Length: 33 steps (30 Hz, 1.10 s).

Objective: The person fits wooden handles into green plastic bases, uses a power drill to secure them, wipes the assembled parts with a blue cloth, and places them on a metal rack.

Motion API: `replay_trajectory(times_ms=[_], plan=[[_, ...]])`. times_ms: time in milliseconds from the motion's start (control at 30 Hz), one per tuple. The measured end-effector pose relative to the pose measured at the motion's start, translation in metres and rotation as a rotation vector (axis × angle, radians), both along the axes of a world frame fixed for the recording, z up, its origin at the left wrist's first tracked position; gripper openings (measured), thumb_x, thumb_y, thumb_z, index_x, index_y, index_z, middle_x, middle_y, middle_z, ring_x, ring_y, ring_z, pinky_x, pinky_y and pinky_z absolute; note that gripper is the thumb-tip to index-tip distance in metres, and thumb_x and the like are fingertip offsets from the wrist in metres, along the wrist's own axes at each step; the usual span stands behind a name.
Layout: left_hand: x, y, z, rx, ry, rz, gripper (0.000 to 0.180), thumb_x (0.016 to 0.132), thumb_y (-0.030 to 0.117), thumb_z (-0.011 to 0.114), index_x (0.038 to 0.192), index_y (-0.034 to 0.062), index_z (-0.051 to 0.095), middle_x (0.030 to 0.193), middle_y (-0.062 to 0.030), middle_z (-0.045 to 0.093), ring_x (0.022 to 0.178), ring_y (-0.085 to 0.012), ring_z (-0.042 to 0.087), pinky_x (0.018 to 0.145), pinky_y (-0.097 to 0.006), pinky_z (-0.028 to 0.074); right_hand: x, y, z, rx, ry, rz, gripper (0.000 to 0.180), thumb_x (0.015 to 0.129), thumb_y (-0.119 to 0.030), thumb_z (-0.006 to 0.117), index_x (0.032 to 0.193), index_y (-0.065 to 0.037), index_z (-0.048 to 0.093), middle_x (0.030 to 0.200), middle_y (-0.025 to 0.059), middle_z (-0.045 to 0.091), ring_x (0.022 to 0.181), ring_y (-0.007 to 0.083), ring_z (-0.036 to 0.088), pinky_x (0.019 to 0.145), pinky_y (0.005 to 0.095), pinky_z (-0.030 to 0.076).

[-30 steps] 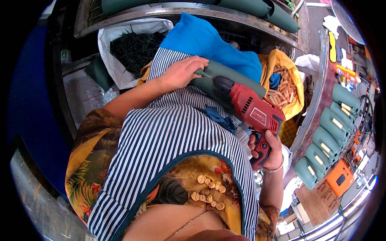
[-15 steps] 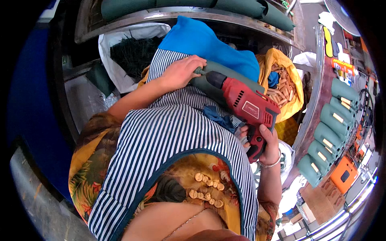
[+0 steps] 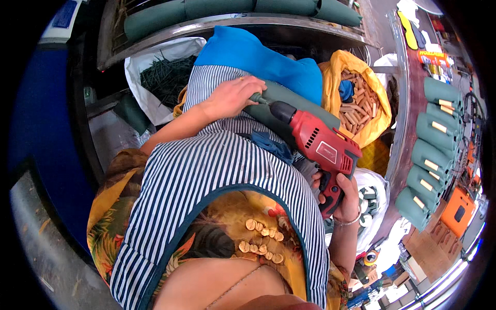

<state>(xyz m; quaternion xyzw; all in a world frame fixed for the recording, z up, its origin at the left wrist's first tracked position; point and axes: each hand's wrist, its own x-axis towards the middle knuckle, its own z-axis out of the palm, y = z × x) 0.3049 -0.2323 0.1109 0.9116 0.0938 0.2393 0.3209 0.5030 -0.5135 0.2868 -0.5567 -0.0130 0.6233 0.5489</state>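
My right hand (image 3: 345,200) grips the handle of a red and black power drill (image 3: 323,144) over my lap. The drill's black chuck (image 3: 282,111) points up and left toward my left hand (image 3: 233,97). My left hand is closed around a small dark green piece (image 3: 258,98) at the drill's tip; its fingers hide most of this piece. A dark green rolled sheet (image 3: 307,107) lies across my lap behind the drill, its left end partly under my left hand. A striped apron (image 3: 206,170) and a bright blue cloth (image 3: 258,51) cover my lap.
To the right stands a yellow sack (image 3: 382,121) of short tan tubes. A white sack (image 3: 137,70) at the left holds dark green strips. Green rolls (image 3: 222,7) lie on a metal-edged rack ahead. More green rolls (image 3: 433,126) with tan pieces line the right-hand bench.
The view has shifted slightly. The drill and both hands keep nearly the same pose; a little more of the drill's tip shows beside the green piece.
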Motion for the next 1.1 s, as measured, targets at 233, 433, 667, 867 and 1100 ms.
replay_trajectory(times_ms=[233, 433, 667, 867, 1100], plan=[[0.007, -0.004, 0.011, 0.074, -0.011, -0.062, 0.040, 0.067, 0.002, 0.075, 0.100, 0.0051, 0.051, 0.117, -0.0113, 0.063, 0.112, -0.0307, 0.061, 0.089, -0.038, 0.052, -0.002, -0.038, -0.006, -0.013, -0.054, -0.085, 0.051, 0.092, -0.030, 0.058, 0.127, 0.006, 0.046, 0.094, 0.0201, 0.064, 0.071, 0.0229, 0.064, 0.046, 0.0259, 0.051], [-0.013, 0.015, 0.000, -0.092, 0.069, 0.139, 0.034, 0.076, 0.005, 0.070, 0.108, 0.0065, 0.056, 0.115, -0.0107, 0.062, 0.106, -0.0307, 0.061, 0.089, -0.037, 0.051, 0.019, -0.098, -0.012, 0.128, -0.215, -0.194, 0.061, 0.094, -0.041, 0.055, 0.130, 0.006, 0.043, 0.100, 0.0208, 0.063, 0.077, 0.0228, 0.066, 0.049, 0.0259, 0.055], [-0.015, 0.027, 0.079, -0.111, 0.108, 0.198, 0.032, 0.080, -0.003, 0.063, 0.111, 0.0045, 0.064, 0.107, -0.0115, 0.063, 0.103, -0.0272, 0.060, 0.091, -0.034, 0.046, 0.072, -0.104, -0.134, 0.348, -0.125, -0.822, 0.056, 0.096, -0.039, 0.054, 0.136, -0.002, 0.042, 0.123, 0.0166, 0.060, 0.104, 0.0259, 0.061, 0.072, 0.0334, 0.056], [0.001, 0.043, 0.107, 0.053, 0.076, 0.239, 0.018, 0.077, 0.003, 0.067, 0.095, 0.0017, 0.065, 0.093, -0.0113, 0.061, 0.092, -0.0269, 0.060, 0.084, -0.034, 0.046, 0.157, -0.085, -0.291, 0.612, 0.291, -1.084, 0.045, 0.094, -0.022, 0.054, 0.132, 0.001, 0.045, 0.125, 0.0156, 0.059, 0.106, 0.0271, 0.058, 0.085, 0.0372, 0.052], [0.032, 0.038, 0.087, 0.064, 0.014, 0.534, 0.010, 0.081, 0.003, 0.062, 0.076, -0.0005, 0.055, 0.083, -0.0109, 0.058, 0.081, -0.0242, 0.058, 0.075, -0.031, 0.045, 0.200, -0.069, -0.388, 0.200, -0.020, -1.349, 0.037, 0.093, -0.023, 0.055, 0.120, 0.002, 0.052, 0.106, 0.0138, 0.064, 0.098, 0.0268, 0.061, 0.083, 0.0426, 0.052]])
